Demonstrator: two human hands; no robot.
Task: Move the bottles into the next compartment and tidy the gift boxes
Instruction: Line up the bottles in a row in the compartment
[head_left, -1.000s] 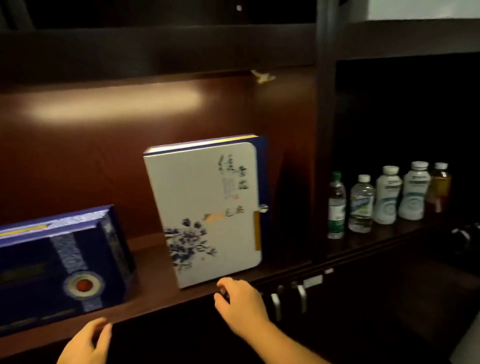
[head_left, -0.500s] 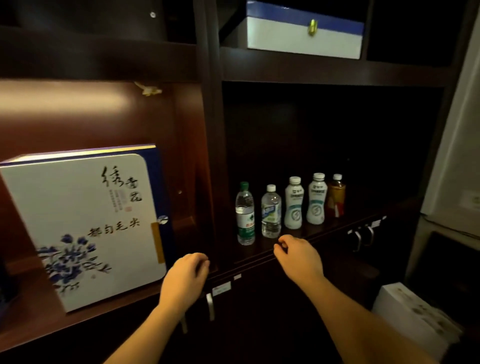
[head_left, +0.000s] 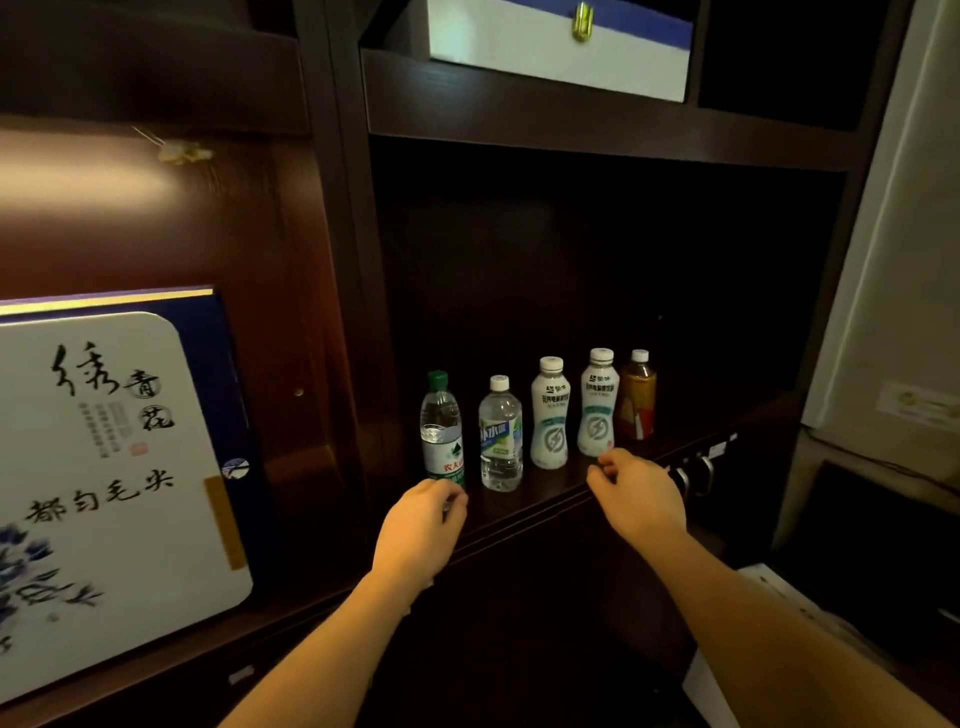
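Several bottles stand in a row in the dark right-hand compartment: a green-capped water bottle (head_left: 441, 428), a clear bottle (head_left: 500, 434), two white drink bottles (head_left: 550, 413) (head_left: 598, 402) and an amber tea bottle (head_left: 637, 395). My left hand (head_left: 421, 525) hovers just in front of the green-capped bottle's base, fingers curled, holding nothing. My right hand (head_left: 639, 493) is loosely curled right before the second white bottle, also holding nothing. A large white and blue gift box (head_left: 114, 483) leans upright in the lit left compartment.
A vertical divider (head_left: 353, 312) separates the two compartments. Another white and blue gift box (head_left: 556, 47) lies on the shelf above. Metal drawer handles (head_left: 693, 475) sit below the shelf edge at right. A white carton (head_left: 779, 597) stands on the floor at lower right.
The view has swung right from the gift boxes to the bottle compartment. Both hands have moved up and forward toward the bottle row; the dark blue box at left has left the view.
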